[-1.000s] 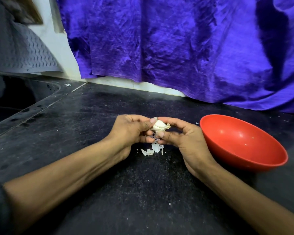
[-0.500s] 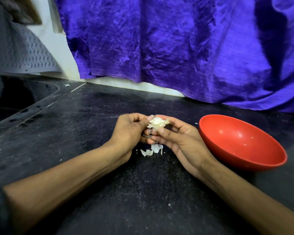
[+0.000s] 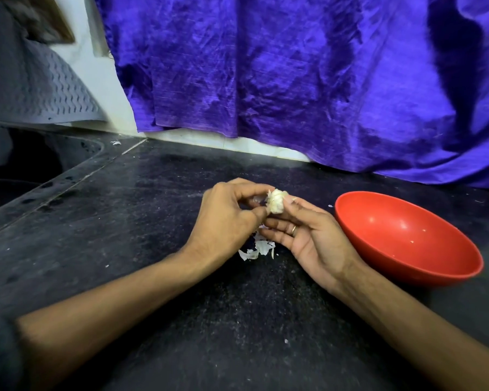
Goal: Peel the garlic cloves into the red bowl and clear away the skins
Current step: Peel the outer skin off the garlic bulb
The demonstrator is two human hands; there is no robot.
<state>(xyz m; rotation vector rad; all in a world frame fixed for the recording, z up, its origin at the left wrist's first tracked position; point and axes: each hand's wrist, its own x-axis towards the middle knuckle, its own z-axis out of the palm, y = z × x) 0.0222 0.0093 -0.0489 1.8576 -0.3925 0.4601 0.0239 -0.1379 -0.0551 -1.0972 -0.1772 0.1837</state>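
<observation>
Above counter (image 3: 153, 221) | both hands' fingers pinch garlic (image 3: 275, 201) | long axis near-upright | bowl (image 3: 407, 244) right

Left hand (image 3: 226, 218) and right hand (image 3: 308, 232) pinch together.

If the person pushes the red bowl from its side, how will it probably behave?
The red bowl looks like thin plastic and holds only tiny specks, so it is probably light and would slide easily on the smooth dark counter. It already sits tilted on a rounded underside, so a push near the rim may rock or tip it.
</observation>
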